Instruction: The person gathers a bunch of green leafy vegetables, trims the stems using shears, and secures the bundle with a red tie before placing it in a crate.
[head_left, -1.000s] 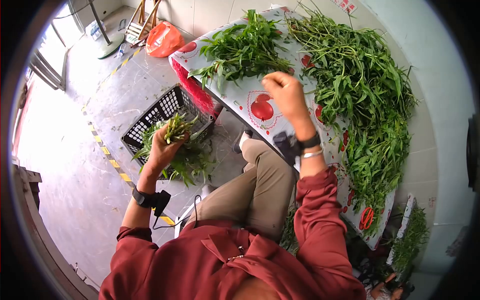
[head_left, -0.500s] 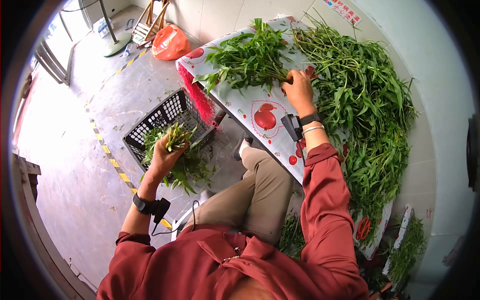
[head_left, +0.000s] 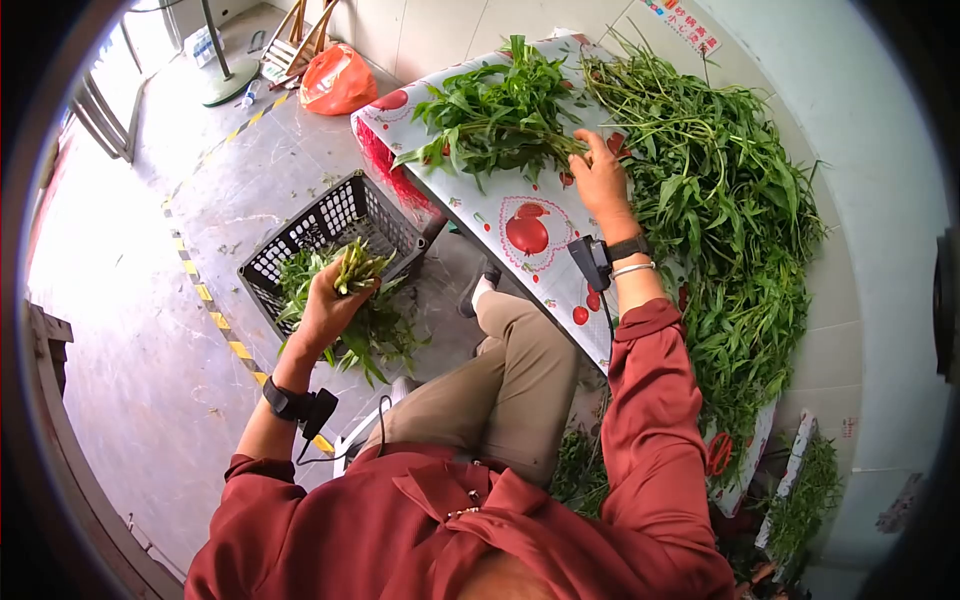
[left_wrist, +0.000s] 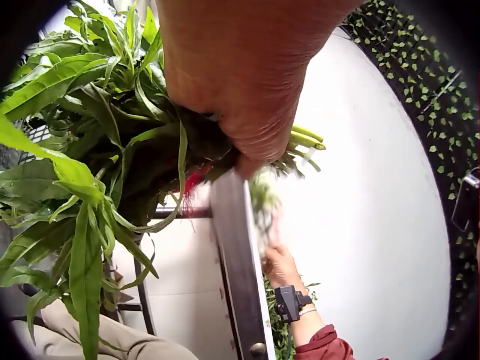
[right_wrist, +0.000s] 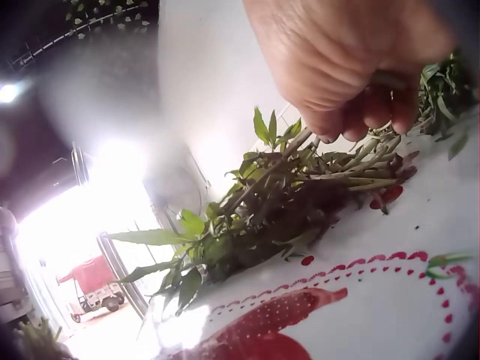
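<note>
Left hand (head_left: 335, 305) clasps a bunch (head_left: 382, 335) left of the surface (head_left: 565, 215), fingers curled round the stems, probably keeping them together! Right hand (head_left: 602, 185) reaches the far pile's (head_left: 500, 115) stems, fingers bent; can't tell if they're pinching.

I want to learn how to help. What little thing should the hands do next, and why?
Probably the right hand should draw a stem from the small pile of greens and bring it to the bunch. It is right at that pile's stem ends, and the left hand grips the bunch with stem ends showing, so adding there seems easy.
</note>
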